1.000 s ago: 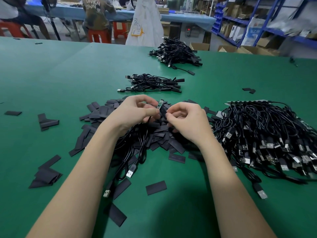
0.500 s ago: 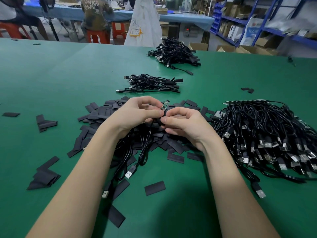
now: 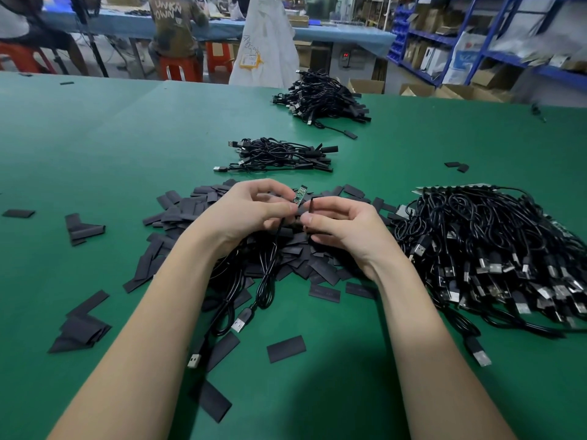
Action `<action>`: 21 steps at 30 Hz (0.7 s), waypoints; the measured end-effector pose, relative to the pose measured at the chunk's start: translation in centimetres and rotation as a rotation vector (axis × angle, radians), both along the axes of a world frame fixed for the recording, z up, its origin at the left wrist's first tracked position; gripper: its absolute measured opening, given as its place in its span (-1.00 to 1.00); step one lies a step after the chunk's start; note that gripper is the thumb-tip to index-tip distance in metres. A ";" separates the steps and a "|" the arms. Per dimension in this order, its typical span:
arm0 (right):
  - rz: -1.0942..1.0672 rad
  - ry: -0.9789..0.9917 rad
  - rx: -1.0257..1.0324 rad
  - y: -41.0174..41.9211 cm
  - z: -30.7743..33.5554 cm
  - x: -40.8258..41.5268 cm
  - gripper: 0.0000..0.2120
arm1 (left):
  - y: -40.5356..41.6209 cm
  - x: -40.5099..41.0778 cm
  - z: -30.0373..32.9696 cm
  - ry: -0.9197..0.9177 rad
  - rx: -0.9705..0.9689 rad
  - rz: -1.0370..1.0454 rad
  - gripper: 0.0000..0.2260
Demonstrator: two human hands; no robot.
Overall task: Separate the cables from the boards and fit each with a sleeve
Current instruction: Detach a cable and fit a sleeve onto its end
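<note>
My left hand (image 3: 251,211) pinches a black USB cable just below its small circuit board (image 3: 299,194), which sticks up between thumb and forefinger. The cable (image 3: 266,282) hangs down from the hand to the table and ends in a USB plug (image 3: 241,322). My right hand (image 3: 340,222) pinches a flat black sleeve (image 3: 310,208), held upright just right of the board, slightly apart from it. Both hands hover over a heap of loose black sleeves (image 3: 187,211).
A large tangle of black cables on a board strip (image 3: 495,249) lies to the right. Two smaller cable bundles (image 3: 279,155) (image 3: 320,96) lie farther back on the green table (image 3: 95,147). Stray sleeves (image 3: 286,348) lie near the front. People sit at a far bench.
My right hand has drawn slightly away from the left and now holds a sleeve upright beside the board. The left hand keeps its hold on the cable.
</note>
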State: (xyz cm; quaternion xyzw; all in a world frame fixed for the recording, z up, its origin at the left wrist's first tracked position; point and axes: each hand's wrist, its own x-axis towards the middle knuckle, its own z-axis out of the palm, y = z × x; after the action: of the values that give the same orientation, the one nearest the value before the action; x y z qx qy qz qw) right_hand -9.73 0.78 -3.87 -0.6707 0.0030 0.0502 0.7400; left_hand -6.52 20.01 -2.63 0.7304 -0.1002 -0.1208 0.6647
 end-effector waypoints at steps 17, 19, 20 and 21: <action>-0.069 -0.024 -0.018 -0.3 -0.3 0.2 -0.80 | -0.6 -0.5 0.4 -0.027 0.072 -0.040 -0.89; -0.104 -0.022 0.023 -0.4 -0.1 0.2 -0.81 | -0.5 -0.4 0.3 -0.023 0.077 -0.040 -0.89; -0.124 -0.019 0.063 -0.5 0.0 0.3 -0.81 | -0.5 -0.4 0.3 -0.020 0.080 -0.040 -0.89; -0.141 -0.016 0.117 -0.5 0.0 0.3 -0.82 | -0.5 -0.4 0.3 -0.017 0.084 -0.040 -0.89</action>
State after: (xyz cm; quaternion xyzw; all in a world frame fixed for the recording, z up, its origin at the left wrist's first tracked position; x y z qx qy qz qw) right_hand -9.47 0.25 -3.85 -0.6246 0.0414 -0.0073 0.7798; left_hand -6.91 19.47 -2.34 0.7564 -0.1152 -0.1321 0.6301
